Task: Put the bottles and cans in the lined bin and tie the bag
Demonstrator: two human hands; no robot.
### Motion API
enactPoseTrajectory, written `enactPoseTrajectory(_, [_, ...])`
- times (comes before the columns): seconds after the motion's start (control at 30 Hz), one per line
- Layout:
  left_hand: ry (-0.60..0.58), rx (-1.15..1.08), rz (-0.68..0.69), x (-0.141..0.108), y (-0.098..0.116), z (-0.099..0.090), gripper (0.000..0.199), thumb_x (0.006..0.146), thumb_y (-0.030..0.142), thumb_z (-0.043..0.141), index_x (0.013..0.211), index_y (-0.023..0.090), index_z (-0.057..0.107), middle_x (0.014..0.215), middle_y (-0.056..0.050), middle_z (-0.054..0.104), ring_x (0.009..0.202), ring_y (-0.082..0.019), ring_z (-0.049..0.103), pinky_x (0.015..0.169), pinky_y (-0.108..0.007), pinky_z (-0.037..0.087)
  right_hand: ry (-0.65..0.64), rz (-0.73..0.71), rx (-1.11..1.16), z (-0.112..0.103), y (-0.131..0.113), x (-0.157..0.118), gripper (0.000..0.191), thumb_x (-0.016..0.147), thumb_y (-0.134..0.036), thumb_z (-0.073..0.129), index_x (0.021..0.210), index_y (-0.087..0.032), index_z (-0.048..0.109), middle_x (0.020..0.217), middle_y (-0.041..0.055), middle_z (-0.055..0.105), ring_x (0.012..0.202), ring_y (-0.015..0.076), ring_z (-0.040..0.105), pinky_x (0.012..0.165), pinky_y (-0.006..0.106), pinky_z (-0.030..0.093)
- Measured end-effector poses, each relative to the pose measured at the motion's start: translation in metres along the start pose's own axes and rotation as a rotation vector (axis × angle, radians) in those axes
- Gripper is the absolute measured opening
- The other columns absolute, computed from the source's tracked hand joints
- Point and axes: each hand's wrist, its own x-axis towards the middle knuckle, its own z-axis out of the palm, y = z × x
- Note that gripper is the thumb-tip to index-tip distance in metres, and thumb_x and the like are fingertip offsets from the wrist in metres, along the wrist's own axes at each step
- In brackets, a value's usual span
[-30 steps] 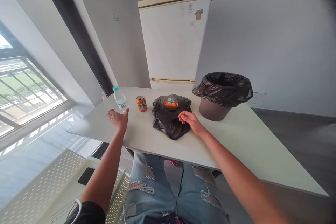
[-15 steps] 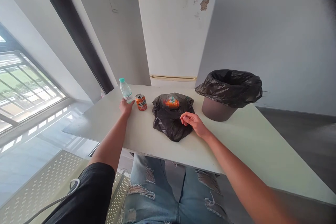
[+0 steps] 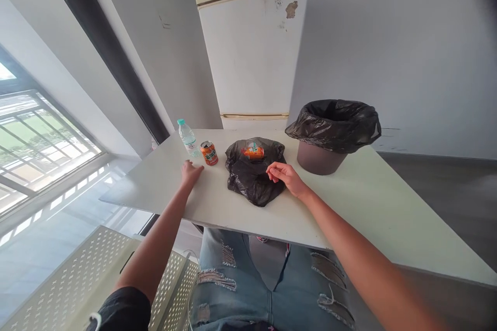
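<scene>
My left hand [image 3: 191,174] is open just in front of a clear plastic bottle [image 3: 188,139] with a green cap, thumb and fingers apart and nothing between them. An orange drink can [image 3: 209,153] stands upright to the bottle's right, just beyond my thumb. My right hand [image 3: 286,178] hovers over the right edge of a black plastic bag [image 3: 248,178], its fingers curled together with nothing visible in them. Another orange can [image 3: 254,152] lies on its side at the back part of the bag, seemingly under its thin film.
A brown bin [image 3: 320,158] lined with a black bag stands on the white table [image 3: 368,207], right of my right hand. Behind the table is a white fridge [image 3: 252,57]. A perforated chair [image 3: 77,279] sits at lower left, and a barred window [image 3: 34,139] is at far left.
My left hand has drawn back toward me, away from the bottle, which stays standing. My right hand keeps its place by the bag. The view has shifted slightly.
</scene>
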Motion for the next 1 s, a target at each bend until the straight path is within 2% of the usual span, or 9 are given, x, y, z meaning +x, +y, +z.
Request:
enactPoseTrajectory(0.17, [-0.026, -0.011, 0.063, -0.026, 0.029, 0.024, 0.079, 0.069, 0.053, 0.089, 0.130, 0.023, 0.049, 0.143, -0.020, 0.058, 0.142, -0.039, 0.051, 0.113, -0.051, 0.040, 0.001, -0.003, -0.008, -0.003, 0.002, 0.000, 0.041, 0.093, -0.061, 0.071, 0.093, -0.020, 0.072, 0.075, 0.0019, 0.064, 0.065, 0.0153, 0.051, 0.063, 0.031, 0.041])
enactPoseTrajectory(0.3, [-0.015, -0.019, 0.074, -0.016, 0.052, 0.034, 0.057, 0.076, 0.049, 0.085, 0.115, 0.023, 0.052, 0.131, -0.020, 0.064, 0.134, -0.042, 0.056, 0.109, -0.056, 0.040, 0.009, 0.003, -0.004, -0.004, 0.005, 0.000, 0.040, 0.094, -0.060, 0.071, 0.092, -0.020, 0.072, 0.075, 0.0020, 0.063, 0.067, 0.0151, 0.052, 0.063, 0.030, 0.042])
enactPoseTrajectory(0.43, [-0.011, -0.044, 0.083, 0.000, 0.063, 0.043, 0.051, 0.077, 0.045, 0.086, 0.108, 0.021, 0.052, 0.125, -0.020, 0.066, 0.128, -0.041, 0.059, 0.105, -0.053, 0.043, 0.001, -0.004, -0.075, -0.005, 0.007, 0.001, 0.041, 0.096, -0.061, 0.066, 0.093, -0.021, 0.070, 0.076, 0.0018, 0.064, 0.067, 0.0151, 0.053, 0.064, 0.029, 0.044])
enactPoseTrajectory(0.6, [0.067, -0.143, 0.085, 0.005, 0.068, 0.047, 0.056, 0.075, 0.040, 0.089, 0.109, 0.015, 0.051, 0.127, -0.026, 0.062, 0.133, -0.045, 0.053, 0.110, -0.055, 0.039, -0.023, 0.034, -0.224, -0.019, 0.008, -0.002, 0.056, 0.100, -0.064, 0.055, 0.066, -0.020, 0.064, 0.061, 0.0014, 0.059, 0.056, 0.0140, 0.051, 0.058, 0.029, 0.041])
enactPoseTrajectory(0.7, [0.217, -0.245, 0.094, -0.010, 0.072, 0.042, 0.037, 0.097, 0.040, 0.065, 0.117, 0.013, 0.050, 0.134, -0.029, 0.054, 0.140, -0.044, 0.043, 0.117, -0.060, 0.032, -0.038, 0.038, -0.591, -0.027, 0.009, -0.005, 0.053, 0.094, -0.052, 0.065, 0.053, -0.019, 0.059, 0.049, -0.0020, 0.048, 0.050, 0.0120, 0.043, 0.057, 0.028, 0.032])
enactPoseTrajectory(0.77, [0.261, -0.323, 0.157, -0.029, 0.079, 0.040, 0.026, 0.106, 0.038, 0.045, 0.116, 0.015, 0.052, 0.128, -0.023, 0.057, 0.133, -0.038, 0.050, 0.115, -0.058, 0.036, 0.028, 0.018, -0.820, -0.029, 0.009, -0.006, 0.045, 0.091, -0.043, 0.068, 0.053, -0.019, 0.061, 0.050, -0.0023, 0.048, 0.054, 0.0125, 0.042, 0.059, 0.028, 0.028])
enactPoseTrajectory(0.83, [0.213, -0.393, 0.286, -0.056, 0.089, 0.043, 0.025, 0.107, 0.040, 0.044, 0.110, 0.020, 0.058, 0.117, -0.015, 0.062, 0.119, -0.032, 0.059, 0.109, -0.051, 0.045, 0.099, 0.005, -0.889, -0.029, 0.010, -0.006, 0.029, 0.091, -0.037, 0.067, 0.067, -0.021, 0.072, 0.058, -0.0008, 0.056, 0.059, 0.0147, 0.048, 0.061, 0.029, 0.028])
enactPoseTrajectory(0.9, [0.111, -0.431, 0.460, -0.084, 0.100, 0.050, 0.024, 0.102, 0.044, 0.057, 0.110, 0.023, 0.065, 0.116, -0.011, 0.065, 0.115, -0.029, 0.061, 0.108, -0.046, 0.048, 0.116, -0.011, -0.924, -0.027, 0.011, -0.004, 0.018, 0.092, -0.032, 0.067, 0.100, -0.024, 0.081, 0.070, 0.0007, 0.066, 0.067, 0.0170, 0.055, 0.065, 0.029, 0.034])
enactPoseTrajectory(1.0, [-0.026, -0.398, 0.698, -0.111, 0.113, 0.063, 0.039, 0.091, 0.045, 0.074, 0.126, 0.027, 0.070, 0.138, -0.012, 0.061, 0.132, -0.035, 0.054, 0.120, -0.053, 0.038, 0.095, -0.042, -0.958, -0.024, 0.012, -0.002, 0.050, 0.090, -0.019, 0.066, 0.139, -0.026, 0.069, 0.092, 0.0042, 0.073, 0.085, 0.0208, 0.063, 0.075, 0.031, 0.044])
